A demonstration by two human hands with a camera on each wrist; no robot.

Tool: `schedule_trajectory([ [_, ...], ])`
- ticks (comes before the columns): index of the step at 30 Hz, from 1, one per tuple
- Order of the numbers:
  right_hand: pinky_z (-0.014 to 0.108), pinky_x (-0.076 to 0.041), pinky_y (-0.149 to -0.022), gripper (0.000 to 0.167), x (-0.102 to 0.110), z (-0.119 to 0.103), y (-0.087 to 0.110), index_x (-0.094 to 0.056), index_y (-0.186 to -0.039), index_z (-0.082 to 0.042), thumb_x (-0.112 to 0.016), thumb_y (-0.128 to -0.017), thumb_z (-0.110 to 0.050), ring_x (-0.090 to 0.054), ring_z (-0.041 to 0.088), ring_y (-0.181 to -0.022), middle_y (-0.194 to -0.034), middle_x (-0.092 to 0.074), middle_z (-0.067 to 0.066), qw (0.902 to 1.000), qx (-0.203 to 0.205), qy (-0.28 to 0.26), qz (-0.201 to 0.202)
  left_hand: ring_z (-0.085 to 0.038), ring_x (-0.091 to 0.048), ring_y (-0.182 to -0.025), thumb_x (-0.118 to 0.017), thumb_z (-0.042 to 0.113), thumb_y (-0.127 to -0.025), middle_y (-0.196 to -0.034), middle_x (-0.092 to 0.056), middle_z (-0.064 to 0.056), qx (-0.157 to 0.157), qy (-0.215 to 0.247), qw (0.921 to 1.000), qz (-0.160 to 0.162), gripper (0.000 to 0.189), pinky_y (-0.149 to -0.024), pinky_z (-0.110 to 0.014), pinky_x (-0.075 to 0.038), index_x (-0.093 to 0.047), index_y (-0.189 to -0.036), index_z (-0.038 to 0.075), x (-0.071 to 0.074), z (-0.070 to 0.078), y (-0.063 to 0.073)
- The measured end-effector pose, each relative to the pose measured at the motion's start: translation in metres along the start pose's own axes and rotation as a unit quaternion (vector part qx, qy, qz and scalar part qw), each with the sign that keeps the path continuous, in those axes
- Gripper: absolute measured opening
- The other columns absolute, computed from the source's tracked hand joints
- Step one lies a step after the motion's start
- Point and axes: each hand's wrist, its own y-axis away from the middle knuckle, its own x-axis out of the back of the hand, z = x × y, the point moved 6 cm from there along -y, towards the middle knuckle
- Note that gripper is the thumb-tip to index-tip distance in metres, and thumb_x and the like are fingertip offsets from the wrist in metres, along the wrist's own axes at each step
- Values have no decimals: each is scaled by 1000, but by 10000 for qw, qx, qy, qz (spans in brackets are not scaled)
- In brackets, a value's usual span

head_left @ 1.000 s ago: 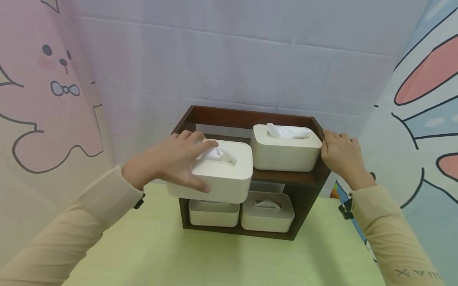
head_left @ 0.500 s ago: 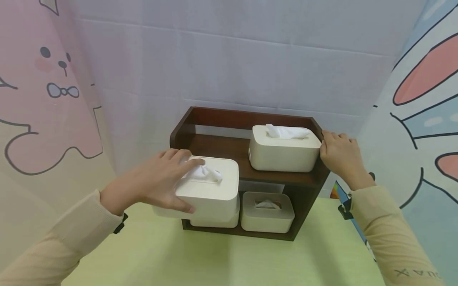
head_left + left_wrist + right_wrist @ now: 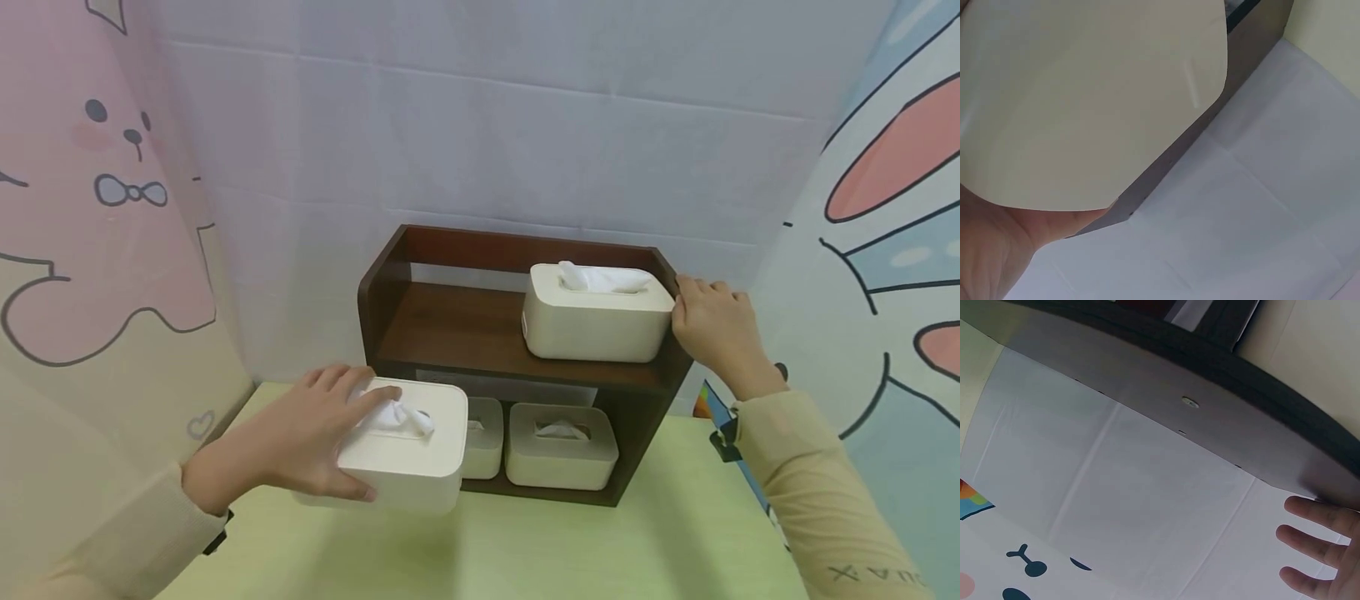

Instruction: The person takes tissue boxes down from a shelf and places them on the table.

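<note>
shifted down and leftward, the tissue box (image 3: 412,452) hangs lower left of frame centre, grasped by the left hand (image 3: 300,437), so it looks free of the shelf (image 3: 457,333); the right hand (image 3: 716,325) touches the shelf's right side, fingers extended.

White rounded tissue box (image 3: 414,458), upright in left hand (image 3: 307,442), before brown two-tier shelf (image 3: 465,333)

On the beige, knitted-fabric sleeve (image 3: 806,483) of the person's right arm, thin grey-brown capital lettering (image 3: 876,574) stands near the bottom edge of the head view, seemingly printed upside down to the camera. An X reads clearly, beside it what looks like an inverted A; the remaining characters are too faint to read surely.
</note>
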Motion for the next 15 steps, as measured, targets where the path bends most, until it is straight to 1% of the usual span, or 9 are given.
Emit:
schedule_trajectory([
  [7, 62, -35, -82, 43, -2, 1, 0, -43, -129, 7, -29, -95, -16, -46, 49, -107, -122, -51, 30, 9999, -38, 15, -129, -29, -48, -103, -66, 76, -50, -117, -49, -11, 96, -16, 9998, 178, 98, -86, -47, -40, -47, -127, 18, -28, -8, 22],
  [12, 62, -36, -82, 43, -2, 1, -1, -44, -128, 7, -30, -95, -16, -46, 49, -107, -122, -51, 30, 10000, -23, 4, -79, -30, -48, -101, -65, 77, -51, -115, -50, -12, 231, -39, 9995, 222, 97, -83, -49, -41, -47, -126, 18, -43, -15, 36],
  [15, 62, -36, -81, 43, -1, 1, -1, -44, -128, 7, -30, -94, -16, -46, 49, -106, -122, -52, 30, 10000, -6, 1, -37, -31, -48, -101, -66, 76, -50, -115, -50, -14, 324, -53, 9991, 285, 98, -82, -50, -41, -46, -127, 18, -52, -20, 45],
])
